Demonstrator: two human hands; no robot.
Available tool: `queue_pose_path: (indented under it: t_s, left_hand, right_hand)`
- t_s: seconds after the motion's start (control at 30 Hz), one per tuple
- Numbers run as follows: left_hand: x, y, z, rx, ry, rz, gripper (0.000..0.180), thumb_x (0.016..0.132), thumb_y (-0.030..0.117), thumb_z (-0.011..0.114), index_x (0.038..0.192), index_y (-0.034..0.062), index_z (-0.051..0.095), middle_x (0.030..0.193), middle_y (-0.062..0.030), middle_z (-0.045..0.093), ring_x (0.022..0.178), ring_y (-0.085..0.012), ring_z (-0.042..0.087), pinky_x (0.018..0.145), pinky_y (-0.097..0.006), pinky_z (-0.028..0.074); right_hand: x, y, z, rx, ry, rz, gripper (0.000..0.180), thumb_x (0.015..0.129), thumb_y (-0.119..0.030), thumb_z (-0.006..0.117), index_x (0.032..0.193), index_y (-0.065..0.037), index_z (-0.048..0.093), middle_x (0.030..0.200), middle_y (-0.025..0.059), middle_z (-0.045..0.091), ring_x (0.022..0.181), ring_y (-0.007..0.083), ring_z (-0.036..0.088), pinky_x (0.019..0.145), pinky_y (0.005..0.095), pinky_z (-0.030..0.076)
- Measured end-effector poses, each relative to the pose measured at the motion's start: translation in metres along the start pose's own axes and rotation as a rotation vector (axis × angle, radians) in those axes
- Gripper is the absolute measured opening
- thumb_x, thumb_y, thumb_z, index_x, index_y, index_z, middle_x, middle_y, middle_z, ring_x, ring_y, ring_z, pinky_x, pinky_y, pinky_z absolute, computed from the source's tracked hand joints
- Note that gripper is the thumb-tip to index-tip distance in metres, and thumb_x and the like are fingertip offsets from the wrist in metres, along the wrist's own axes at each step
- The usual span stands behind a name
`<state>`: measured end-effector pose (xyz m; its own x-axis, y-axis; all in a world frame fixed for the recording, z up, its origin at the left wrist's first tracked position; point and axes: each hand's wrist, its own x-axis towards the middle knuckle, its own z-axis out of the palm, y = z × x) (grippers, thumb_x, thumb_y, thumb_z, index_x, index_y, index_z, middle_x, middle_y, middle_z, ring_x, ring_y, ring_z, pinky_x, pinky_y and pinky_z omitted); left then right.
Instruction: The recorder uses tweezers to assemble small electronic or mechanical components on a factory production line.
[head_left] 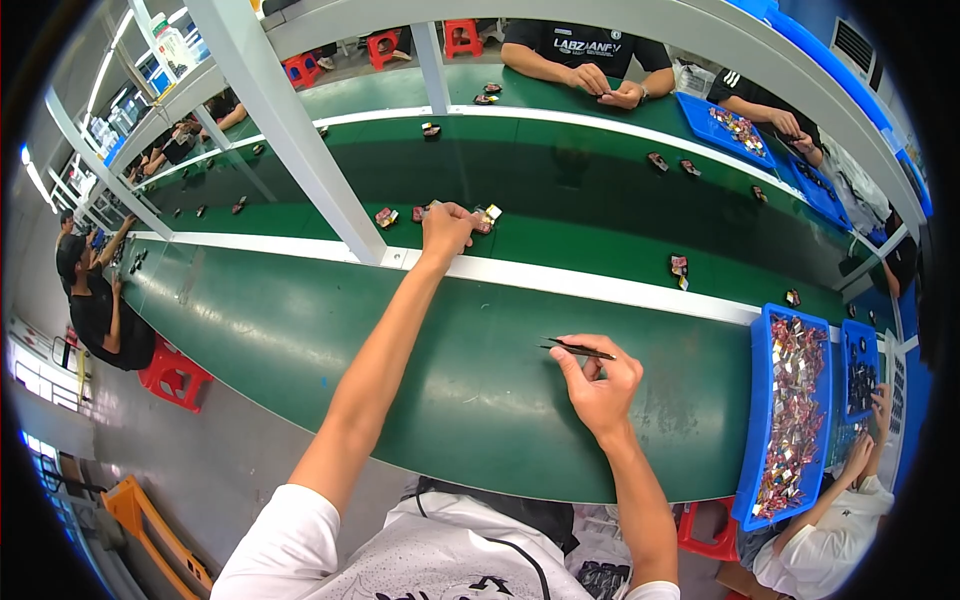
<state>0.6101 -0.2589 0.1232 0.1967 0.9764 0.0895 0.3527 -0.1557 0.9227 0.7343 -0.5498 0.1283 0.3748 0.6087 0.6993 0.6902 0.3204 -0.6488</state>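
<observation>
My left hand [450, 234] reaches over the white rail to the green conveyor belt, its fingers curled and pinching at a small red, black and yellow electronic part [487, 219]. Part of that piece is hidden behind the fingers. Just left of this hand lies another such part [386, 217], with one more between them partly covered. Over the green worktable [480, 400], my right hand [605, 388] grips black tweezers [584, 350] between thumb and fingers. The tips point left, slightly apart, with nothing visible between them.
A blue tray [752, 420] full of small red and gold parts stands at the table's right end, beside a smaller blue tray [848, 400] of black pieces. A white post [300, 130] rises left of my left hand. Co-workers sit opposite and at both sides.
</observation>
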Motion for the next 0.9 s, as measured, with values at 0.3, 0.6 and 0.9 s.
queue_pose_path:
  t_s: [0.3, 0.6, 0.9]
  left_hand:
    - [-0.131, 0.03, -0.019, -0.242, -0.465, -0.036, 0.014, 0.092, 0.01, 0.068, 0.093, -0.0042, 0.066, 0.081, -0.0109, 0.073, 0.052, -0.0103, 0.063, 0.04, -0.022, 0.042]
    - [-0.172, 0.009, 0.0, -0.248, -0.44, 0.056, 0.014, 0.095, 0.009, 0.068, 0.097, -0.0054, 0.069, 0.072, -0.0064, 0.07, 0.05, -0.0068, 0.057, 0.042, -0.024, 0.041]
    - [-0.183, 0.012, 0.006, -0.292, -0.358, 0.2, 0.014, 0.096, 0.008, 0.066, 0.101, -0.0053, 0.065, 0.074, -0.0077, 0.069, 0.049, -0.0082, 0.06, 0.039, -0.023, 0.043]
  right_hand:
    - [0.003, 0.004, -0.009, 0.424, -0.037, 0.412, 0.012, 0.084, 0.002, 0.079, 0.092, 0.004, 0.071, 0.088, 0.0053, 0.072, 0.056, -0.0005, 0.045, 0.05, 0.0162, 0.033]
    - [0.0, 0.011, 0.003, 0.391, -0.106, 0.408, 0.011, 0.085, 0.002, 0.078, 0.092, 0.003, 0.07, 0.077, -0.0004, 0.067, 0.053, -0.0012, 0.042, 0.048, 0.0179, 0.03]
    - [-0.005, 0.012, 0.006, 0.343, -0.103, 0.465, 0.01, 0.085, 0.002, 0.078, 0.092, 0.003, 0.07, 0.069, -0.0043, 0.061, 0.052, -0.0018, 0.039, 0.046, 0.0184, 0.027]
